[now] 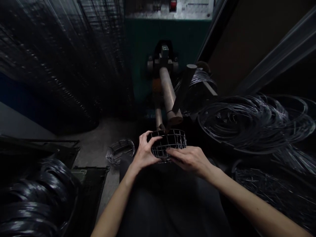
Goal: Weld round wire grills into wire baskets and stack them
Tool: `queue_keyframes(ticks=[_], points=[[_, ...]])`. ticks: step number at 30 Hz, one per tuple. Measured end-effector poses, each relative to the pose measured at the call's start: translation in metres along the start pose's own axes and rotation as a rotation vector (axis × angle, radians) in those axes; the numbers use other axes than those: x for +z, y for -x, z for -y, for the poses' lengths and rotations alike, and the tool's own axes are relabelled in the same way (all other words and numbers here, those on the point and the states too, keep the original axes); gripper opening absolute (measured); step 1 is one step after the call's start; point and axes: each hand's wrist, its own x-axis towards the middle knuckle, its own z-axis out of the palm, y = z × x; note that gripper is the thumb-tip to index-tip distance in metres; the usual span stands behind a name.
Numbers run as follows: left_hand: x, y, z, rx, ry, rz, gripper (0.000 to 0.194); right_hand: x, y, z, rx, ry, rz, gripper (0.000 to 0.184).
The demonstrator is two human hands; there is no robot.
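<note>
A round wire basket of crossed metal rods is held below the arms of a green machine. My left hand grips its left side, thumb and fingers spread around the rim. On the right, my right hand is closed with its fingertips at the basket's front wires; whether a loose wire is pinched there is too dark to tell. The machine's upper metal arm ends just above the basket, and a thinner lower arm reaches to its back rim.
A tangled heap of wire rings fills a tub at the right, above short wire pieces. Another wire basket lies on the floor at the left. Shiny wire coils sit in the lower left. Stacked wire mesh rises behind.
</note>
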Motion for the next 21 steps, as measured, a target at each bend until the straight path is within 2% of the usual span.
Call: queue_keyframes(ticks=[9,15,21], points=[[-0.008,-0.008,0.002,-0.035,-0.004,0.047,0.075,0.002,-0.007,-0.005,-0.005,-0.043,-0.068,0.022],[-0.016,-0.012,-0.002,-0.076,-0.007,0.1,0.077,-0.003,-0.009,-0.003,0.055,-0.095,-0.022,0.025],[-0.016,-0.033,0.011,-0.09,0.011,0.106,0.079,0.005,-0.021,-0.013,0.178,-0.083,-0.004,0.025]])
